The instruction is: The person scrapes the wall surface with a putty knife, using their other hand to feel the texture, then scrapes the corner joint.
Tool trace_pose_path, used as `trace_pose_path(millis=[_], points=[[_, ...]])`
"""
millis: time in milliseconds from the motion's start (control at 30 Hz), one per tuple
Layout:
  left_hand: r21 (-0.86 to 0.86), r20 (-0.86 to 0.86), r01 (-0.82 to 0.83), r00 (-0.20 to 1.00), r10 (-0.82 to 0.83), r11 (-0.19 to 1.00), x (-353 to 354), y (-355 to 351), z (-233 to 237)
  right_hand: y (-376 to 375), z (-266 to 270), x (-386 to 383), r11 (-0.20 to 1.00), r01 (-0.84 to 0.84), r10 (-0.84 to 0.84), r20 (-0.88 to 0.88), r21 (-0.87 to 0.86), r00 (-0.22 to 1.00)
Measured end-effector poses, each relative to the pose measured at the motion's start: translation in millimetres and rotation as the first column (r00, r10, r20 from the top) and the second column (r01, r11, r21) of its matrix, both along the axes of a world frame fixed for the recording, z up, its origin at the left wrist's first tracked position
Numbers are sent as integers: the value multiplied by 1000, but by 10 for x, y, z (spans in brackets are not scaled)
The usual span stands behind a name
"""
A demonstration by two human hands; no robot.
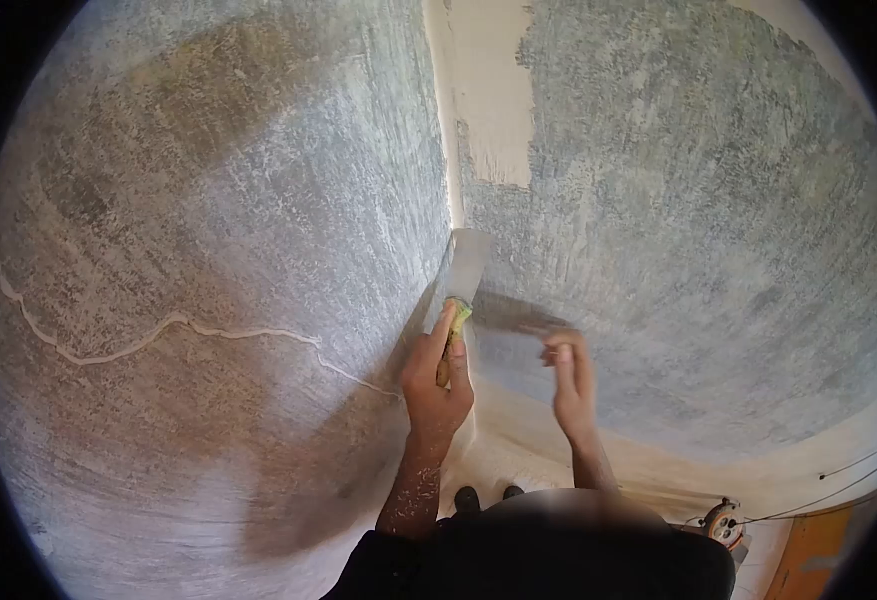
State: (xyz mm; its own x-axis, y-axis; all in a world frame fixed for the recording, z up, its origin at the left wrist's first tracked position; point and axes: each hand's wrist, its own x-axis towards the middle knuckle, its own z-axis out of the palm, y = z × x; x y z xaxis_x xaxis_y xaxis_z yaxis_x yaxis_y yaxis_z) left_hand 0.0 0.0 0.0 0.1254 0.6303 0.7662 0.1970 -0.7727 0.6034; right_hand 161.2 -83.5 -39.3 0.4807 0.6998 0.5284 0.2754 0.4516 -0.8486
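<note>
My left hand [439,385] is closed around the handle of a putty knife [470,262], its index finger stretched up along the handle. The knife's wide grey blade points upward and lies at the inside corner where two walls meet. To the right, my right hand [570,380] is raised before the right wall [678,270], apart from the knife. Its fingers are bent, partly smeared by motion, and I see nothing in them. A pale strip of filler [445,110] runs down the corner above the blade, beside a smooth cream patch [498,110] on the right wall.
The left wall [188,220] is rough grey, with a wavy line of pale filler [173,322] across it. Below are my dark shoes [467,499] on the floor. At lower right stand a round reel-like object [724,523] with cords and an orange-brown panel [808,555].
</note>
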Motion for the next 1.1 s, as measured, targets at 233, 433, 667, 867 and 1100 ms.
trace_pose_path(millis=[233,433,667,867,1100], points=[[-17,41,-59,997,60,998,106,87,279,-389,-57,531,762,568,-643,252,312,724],[38,66,-101,993,99,994,95,133,301,-474,-152,680,727,608,-682,228,320,695],[43,-7,-135,991,135,990,24,76,607,-417,-165,718,711,604,-694,220,358,686],[164,177,-184,972,155,969,137,186,574,-406,-216,722,705,615,-703,235,353,671],[121,118,-215,972,201,969,191,130,399,-385,-191,730,709,586,-700,290,391,653]])
